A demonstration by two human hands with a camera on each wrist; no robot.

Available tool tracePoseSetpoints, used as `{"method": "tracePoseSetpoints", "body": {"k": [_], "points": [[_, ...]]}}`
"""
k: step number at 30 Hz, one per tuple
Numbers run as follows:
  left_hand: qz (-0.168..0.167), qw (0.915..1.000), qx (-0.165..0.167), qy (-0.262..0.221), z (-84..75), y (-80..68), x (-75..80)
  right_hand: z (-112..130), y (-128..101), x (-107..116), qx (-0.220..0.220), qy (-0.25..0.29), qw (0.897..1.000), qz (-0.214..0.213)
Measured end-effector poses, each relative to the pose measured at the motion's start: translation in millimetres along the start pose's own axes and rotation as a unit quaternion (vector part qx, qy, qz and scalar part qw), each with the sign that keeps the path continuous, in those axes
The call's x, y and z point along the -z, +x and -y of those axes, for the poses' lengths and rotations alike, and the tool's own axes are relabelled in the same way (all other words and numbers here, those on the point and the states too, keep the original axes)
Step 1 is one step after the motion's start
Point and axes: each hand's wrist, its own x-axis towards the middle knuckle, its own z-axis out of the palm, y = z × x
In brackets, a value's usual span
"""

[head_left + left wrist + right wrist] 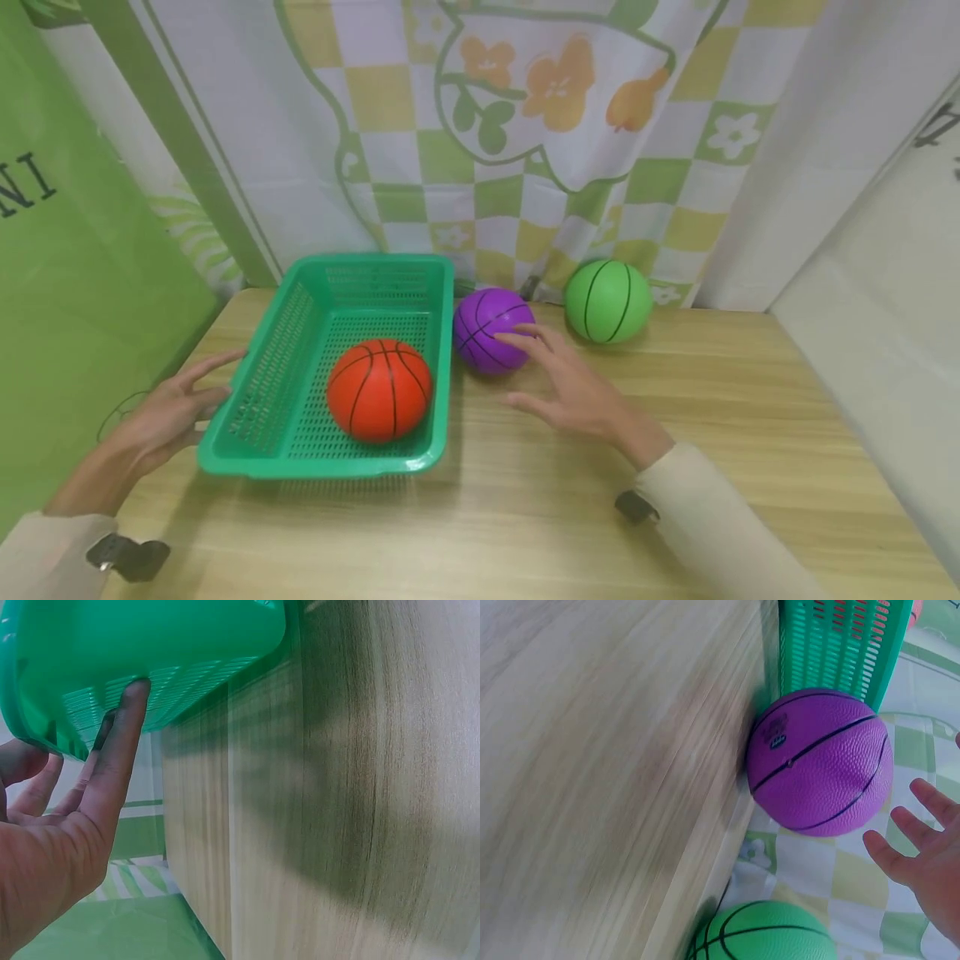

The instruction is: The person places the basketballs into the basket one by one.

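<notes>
Reaching right hand (577, 390): fingers spread, grip released, just short of the purple ball (491, 329) at basket's three o'clock.
Left hand (168, 412): flat, grip released, steadying the basket (270, 454) at nine o'clock.

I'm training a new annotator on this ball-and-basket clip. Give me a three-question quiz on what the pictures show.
1. True or false: the orange ball lies inside the green basket.
2. Which ball is the right hand reaching for? A) green ball B) purple ball C) orange ball
3. Fill in: the left hand touches the basket's ____ wall with straight fingers.

Key: 1 true; 2 B; 3 left.
</notes>
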Motion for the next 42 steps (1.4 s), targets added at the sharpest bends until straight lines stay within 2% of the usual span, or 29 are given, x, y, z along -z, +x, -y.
{"method": "tracePoseSetpoints", "body": {"k": [7, 17, 23, 34, 42], "points": [[0.000, 1.0000, 0.003, 0.005, -1.5, -1.2, 0.7, -7.7, -9.1, 5.6, -0.023, 0.002, 1.000, -0.005], [0.007, 0.9999, -0.008, -0.010, -1.4, -0.4, 0.6, -25.8, -17.0, 26.4, -0.008, -0.018, 0.999, -0.030], [0.008, 0.9998, -0.010, -0.014, -1.1, -0.9, 0.0, -33.1, -22.9, 34.9, -0.020, -0.018, 0.999, -0.024], [0.010, 0.9999, -0.008, -0.010, 0.0, -0.4, -1.2, -49.2, -35.1, 42.6, -0.087, 0.006, 0.996, -0.017], [0.012, 0.9998, -0.011, -0.009, 0.0, -0.5, -1.3, -58.7, -45.7, 54.2, -0.117, 0.039, 0.992, -0.024]]}}
